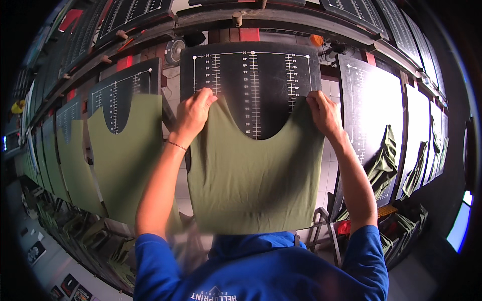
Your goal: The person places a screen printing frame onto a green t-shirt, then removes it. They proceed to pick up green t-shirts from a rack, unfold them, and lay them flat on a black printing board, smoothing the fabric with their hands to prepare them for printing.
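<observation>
Blue fabric fills the near edge: a short-sleeved T-shirt (281, 268) worn by the person, cut off below, its pale chest print upside down. Near left, dark rectangular cards (69, 284) on the floor are too small to make out. Near right, a grey metal frame (332, 241) is partly covered by the right arm, and the dark green cloth heaped beyond that arm (401, 226) blurs into shadow.

Straight ahead, an olive-green, sleeveless cloth piece with a deep scooped neckline (256, 183) lies over a flat black board with white ruler marks (253, 67), hiding the board's near part; whether the cloth overhangs its near end I cannot tell. The left hand (193, 114), a thin dark cord (176, 146) around its wrist, pinches the far tip of the left strap; the right hand (325, 111) pinches the right strap's tip. The fingertips are mostly hidden in the fabric.

On the left, a matching olive-green piece (131, 145) lies on the neighbouring board (143, 75), partly behind the left forearm. On the right, glare washes out much of another board (374, 95), with green cloth bunched (384, 160) toward its near end.

Farther off, a round, silvery device (174, 50) and an orange object (316, 39), partly covered by a board, are hard to identify. At the far side, more marked boards (138, 12) are cut off by the upper edge.
</observation>
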